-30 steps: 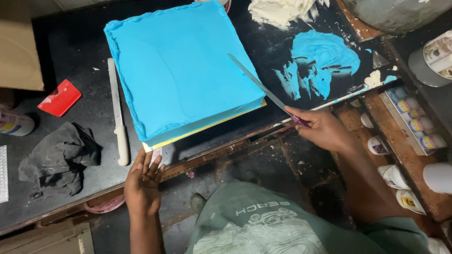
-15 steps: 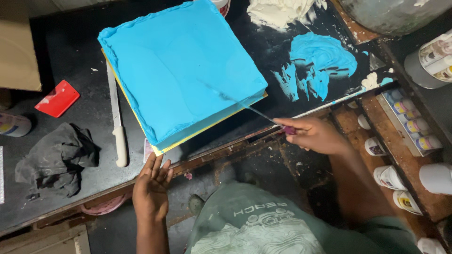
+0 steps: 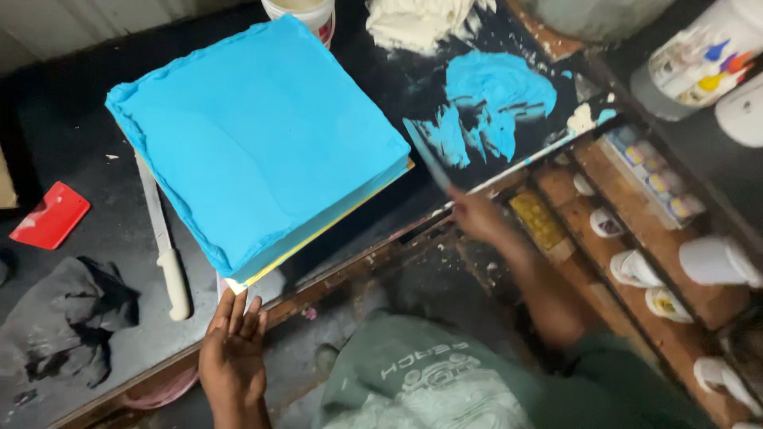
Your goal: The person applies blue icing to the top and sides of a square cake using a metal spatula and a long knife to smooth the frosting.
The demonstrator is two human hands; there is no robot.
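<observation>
- On the dark table (image 3: 71, 151), a big square cake (image 3: 254, 151) iced in bright blue takes up the middle, turned so one corner points toward the near edge; a yellow board shows under its lower sides.
- Right hand (image 3: 475, 216) is closed around the handle of a long spatula (image 3: 427, 156), whose blade reaches up into the space just right of the cake; the blade is blurred, so I cannot tell whether it touches the icing.
- Left hand (image 3: 233, 353) sits at the table's near edge, fingers (image 3: 238, 311) straight and together, tips touching the board's corner below the cake, gripping nothing.
- Right of the cake, blue icing (image 3: 497, 95) is smeared over the table, with a heap of white icing (image 3: 413, 20) above it.
- A white tub (image 3: 306, 14) stands behind the cake's far corner.
- A white-handled knife (image 3: 163, 242) lies just left of the cake, its blade partly under the edge.
- Further left lie a red scraper (image 3: 52, 216) and a crumpled black cloth (image 3: 67, 322).
- Small cups (image 3: 636, 266) and colour bottles (image 3: 699, 63) fill the shelves at the right.
</observation>
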